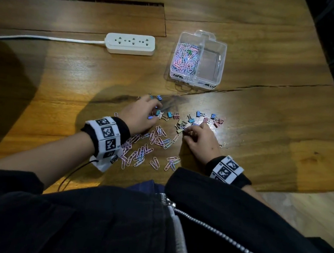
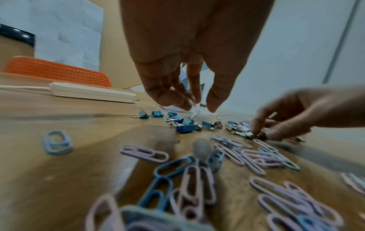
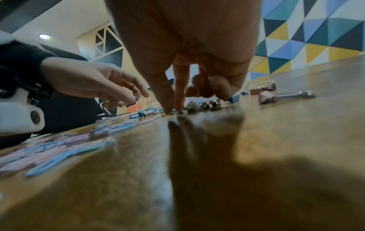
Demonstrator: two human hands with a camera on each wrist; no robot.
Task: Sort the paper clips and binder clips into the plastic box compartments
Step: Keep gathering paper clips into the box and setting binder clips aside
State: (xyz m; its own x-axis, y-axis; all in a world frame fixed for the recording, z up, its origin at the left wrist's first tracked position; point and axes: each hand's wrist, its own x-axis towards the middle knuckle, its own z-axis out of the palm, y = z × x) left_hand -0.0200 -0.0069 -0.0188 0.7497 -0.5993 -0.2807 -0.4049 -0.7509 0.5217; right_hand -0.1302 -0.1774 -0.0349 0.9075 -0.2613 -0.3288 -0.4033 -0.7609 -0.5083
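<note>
A clear plastic box (image 1: 221, 65) stands past my hands; its left compartment holds paper clips (image 1: 185, 59), its right one looks bare. Loose pink and blue paper clips (image 1: 148, 151) lie near me, and small binder clips (image 1: 200, 114) are scattered beyond them. My left hand (image 1: 156, 112) hovers over blue binder clips (image 2: 184, 128) with fingers loosely curled and nothing seen in them. My right hand (image 1: 185, 130) pinches an olive binder clip (image 1: 180, 130) on the table between thumb and index, while its other fingers (image 3: 209, 86) are curled in.
A white power strip (image 1: 130, 44) with its cord lies at the far left. A dark crack (image 1: 252, 86) runs across the wooden table. The table's edge (image 1: 281, 190) is at the near right. An orange basket (image 2: 59, 71) sits behind the strip.
</note>
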